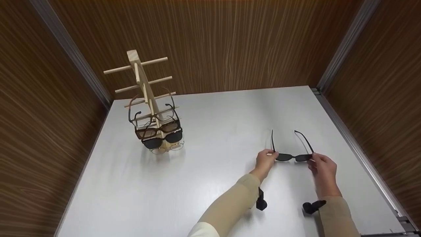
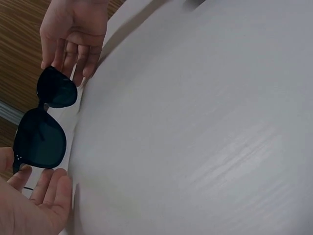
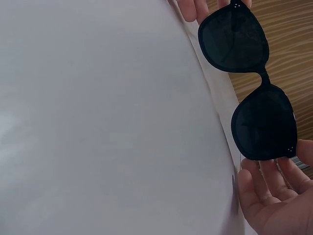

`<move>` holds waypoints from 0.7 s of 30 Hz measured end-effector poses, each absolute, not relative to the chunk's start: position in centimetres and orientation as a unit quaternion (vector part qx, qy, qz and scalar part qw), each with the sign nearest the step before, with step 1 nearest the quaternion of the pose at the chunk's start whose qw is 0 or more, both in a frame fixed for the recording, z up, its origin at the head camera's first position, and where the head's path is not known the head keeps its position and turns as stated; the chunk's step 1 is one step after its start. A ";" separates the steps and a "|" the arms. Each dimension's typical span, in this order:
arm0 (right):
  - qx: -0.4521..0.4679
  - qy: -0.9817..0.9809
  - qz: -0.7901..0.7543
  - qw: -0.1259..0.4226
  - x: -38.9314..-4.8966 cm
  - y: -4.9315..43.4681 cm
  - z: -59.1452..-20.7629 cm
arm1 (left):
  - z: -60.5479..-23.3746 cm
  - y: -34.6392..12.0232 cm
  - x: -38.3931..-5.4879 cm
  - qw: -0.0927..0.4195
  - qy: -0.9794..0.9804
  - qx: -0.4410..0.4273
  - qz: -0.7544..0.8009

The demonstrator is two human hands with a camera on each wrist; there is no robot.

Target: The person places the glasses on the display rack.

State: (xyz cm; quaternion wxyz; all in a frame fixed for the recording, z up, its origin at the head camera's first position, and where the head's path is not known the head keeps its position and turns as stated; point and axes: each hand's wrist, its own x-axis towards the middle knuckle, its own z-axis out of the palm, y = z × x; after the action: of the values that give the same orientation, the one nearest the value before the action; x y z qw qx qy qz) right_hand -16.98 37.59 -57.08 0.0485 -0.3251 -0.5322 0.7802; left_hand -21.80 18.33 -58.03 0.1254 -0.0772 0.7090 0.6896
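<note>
A pair of black sunglasses (image 1: 283, 157) with dark lenses is held between both hands at the right side of the table, its temples unfolded and pointing away. My left hand (image 1: 265, 162) pinches the left hinge corner with thumb and fingers. At the opposite corner my right hand (image 1: 324, 169) pinches the frame the same way. The left wrist view shows the sunglasses (image 2: 41, 137) front-on, the left hand (image 2: 36, 205) at the lower corner. In the right wrist view the lenses (image 3: 264, 122) stand above the right hand's curled fingers (image 3: 276, 178).
A wooden eyewear stand (image 1: 144, 85) rises at the table's left, with bare pegs at its top. Clear-lens glasses (image 1: 154, 118), brown sunglasses (image 1: 158, 129), black sunglasses (image 1: 164, 139) and thin-rimmed glasses (image 1: 177, 146) hang lower down. Wood-grain panels (image 1: 210, 46) wall in the white table (image 1: 210, 131).
</note>
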 end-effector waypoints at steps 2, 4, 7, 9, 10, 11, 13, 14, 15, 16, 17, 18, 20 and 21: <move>-0.322 -0.533 0.781 0.050 -16.9 37.6 -57.1 | -58.1 18.4 -21.7 0.121 0.711 -0.077 0.689; -0.320 -0.534 0.781 0.051 -16.8 37.5 -57.2 | -58.1 18.4 -21.7 0.115 0.713 -0.075 0.687; -0.317 -0.533 0.782 0.057 -16.8 37.4 -57.3 | -58.1 18.3 -21.7 0.107 0.710 -0.070 0.692; -0.319 -0.537 0.779 0.062 -16.7 37.2 -57.4 | -58.0 18.2 -21.6 0.105 0.706 -0.067 0.697; -0.318 -0.539 0.778 0.064 -16.7 37.2 -57.4 | -58.0 18.1 -21.6 0.105 0.704 -0.065 0.700; -0.319 -0.542 0.775 0.064 -16.7 37.1 -57.4 | -58.0 18.0 -21.5 0.105 0.702 -0.064 0.702; -0.322 -0.550 0.768 0.064 -16.6 36.9 -57.3 | -57.8 17.9 -21.4 0.104 0.698 -0.064 0.706; -0.322 -0.550 0.768 0.062 -16.6 36.9 -57.3 | -57.8 17.8 -21.4 0.103 0.697 -0.064 0.707; -0.323 -0.551 0.768 0.061 -16.6 36.8 -57.3 | -57.8 17.7 -21.3 0.102 0.696 -0.064 0.708; -0.322 -0.552 0.767 0.060 -16.6 36.7 -57.3 | -57.7 17.7 -21.3 0.100 0.694 -0.064 0.710; -0.322 -0.553 0.766 0.062 -16.6 36.7 -57.2 | -57.7 17.6 -21.3 0.099 0.693 -0.065 0.711; -0.319 -0.553 0.766 0.068 -16.6 36.6 -57.3 | -57.6 17.6 -21.4 0.098 0.692 -0.064 0.712; -0.314 -0.556 0.766 0.075 -16.7 36.5 -57.5 | -57.6 17.4 -21.4 0.097 0.689 -0.065 0.715; -0.311 -0.560 0.764 0.079 -16.8 36.5 -57.5 | -57.5 17.4 -21.5 0.097 0.688 -0.066 0.716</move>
State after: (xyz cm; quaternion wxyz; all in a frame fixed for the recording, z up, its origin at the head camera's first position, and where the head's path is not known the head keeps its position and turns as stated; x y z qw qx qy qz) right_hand -16.76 36.52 -57.54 0.0788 -0.3113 -0.5602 0.7636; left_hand -21.48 17.39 -57.53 0.0970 -0.0663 0.6885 0.7157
